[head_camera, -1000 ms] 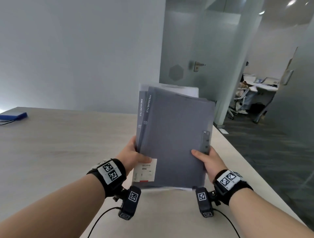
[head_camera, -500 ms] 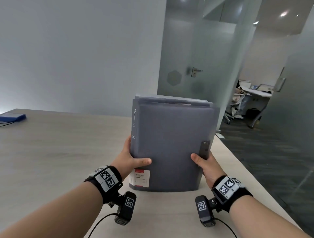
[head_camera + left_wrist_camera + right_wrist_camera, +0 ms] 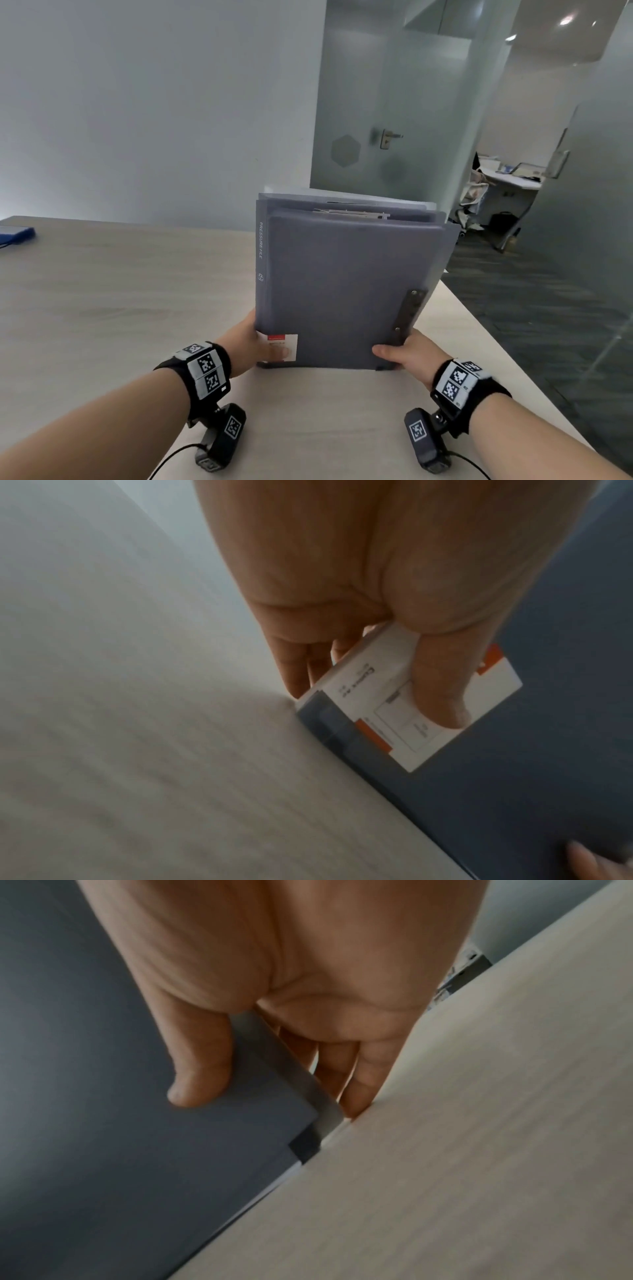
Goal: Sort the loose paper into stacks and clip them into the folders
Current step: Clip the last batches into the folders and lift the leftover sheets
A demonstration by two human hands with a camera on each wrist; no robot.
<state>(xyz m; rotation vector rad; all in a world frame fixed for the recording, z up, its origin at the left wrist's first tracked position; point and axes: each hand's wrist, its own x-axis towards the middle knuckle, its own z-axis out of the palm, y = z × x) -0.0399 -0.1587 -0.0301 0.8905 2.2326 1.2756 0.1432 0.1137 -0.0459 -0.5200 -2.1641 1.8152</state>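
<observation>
the folders (image 3: 342,291) are likely handling as a fairly light but slippery bundle: smooth plastic covers that could be sliding against each other, so gripping both lower corners and squeezing front to back seems wise. the left hand (image 3: 250,346) is pinching the lower left corner, thumb lying on the white and red label (image 3: 411,704); the right hand (image 3: 407,356) is pinching the lower right corner. the grey folders are standing upright on their bottom edges on the desk (image 3: 120,291), with paper edges (image 3: 349,212) showing at the top.
</observation>
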